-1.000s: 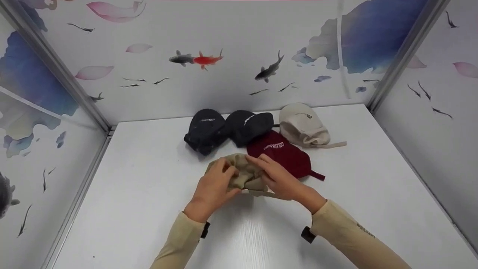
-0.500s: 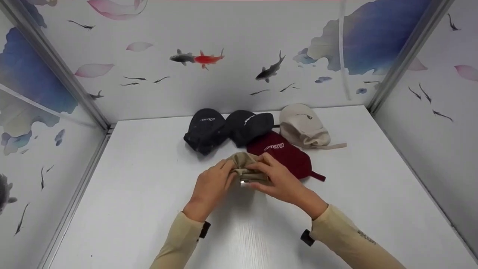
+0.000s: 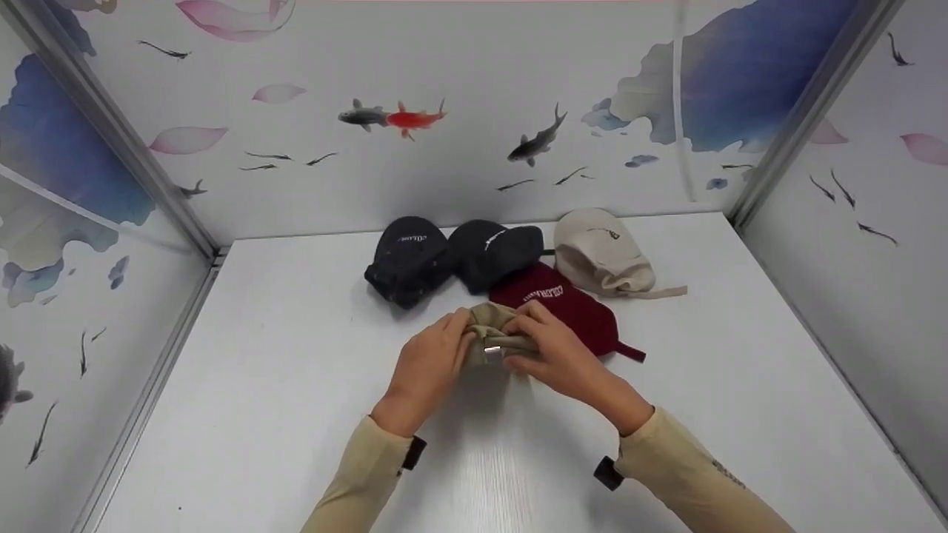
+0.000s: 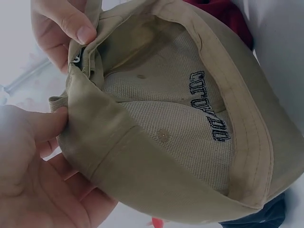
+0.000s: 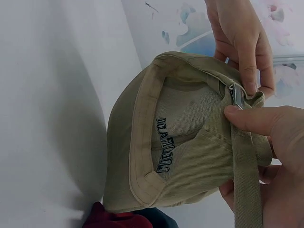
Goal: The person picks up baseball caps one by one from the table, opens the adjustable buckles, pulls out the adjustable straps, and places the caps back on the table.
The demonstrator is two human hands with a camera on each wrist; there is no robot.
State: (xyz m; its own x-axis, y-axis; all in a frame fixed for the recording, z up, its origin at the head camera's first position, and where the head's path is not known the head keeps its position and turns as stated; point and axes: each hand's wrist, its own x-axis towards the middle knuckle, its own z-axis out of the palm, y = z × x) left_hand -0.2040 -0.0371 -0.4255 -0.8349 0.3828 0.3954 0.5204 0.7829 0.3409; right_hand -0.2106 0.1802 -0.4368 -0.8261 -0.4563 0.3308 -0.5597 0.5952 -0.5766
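Observation:
Both hands hold a khaki baseball cap (image 3: pixel 489 314) by its back edge, its opening turned toward the person. The left hand (image 3: pixel 429 363) grips one side; in the left wrist view its thumb (image 4: pixel 50 124) presses the edge while the fingers pass behind the fabric. On the other side, the right hand (image 3: pixel 559 355) pinches the back strap (image 5: pixel 248 180), with its thumb (image 5: pixel 251 118) just below the metal buckle (image 5: pixel 236 95). Mesh lining and the reverse of dark lettering (image 4: pixel 209 107) show inside the cap. The brim (image 5: pixel 118 152) points away from the hands.
Just beyond the hands lies a dark red cap (image 3: pixel 585 314). Behind it are a navy cap (image 3: pixel 407 259), a black cap (image 3: pixel 485 255) and a cream cap (image 3: pixel 596 248) with its strap stretched right. Printed panels enclose the white table (image 3: pixel 259 385) at the back and sides.
The khaki cap has been tilted up, and its back edge with the buckle has risen. The right hand has gone from lying over the cap to pinching its strap; the left has shifted its hold.

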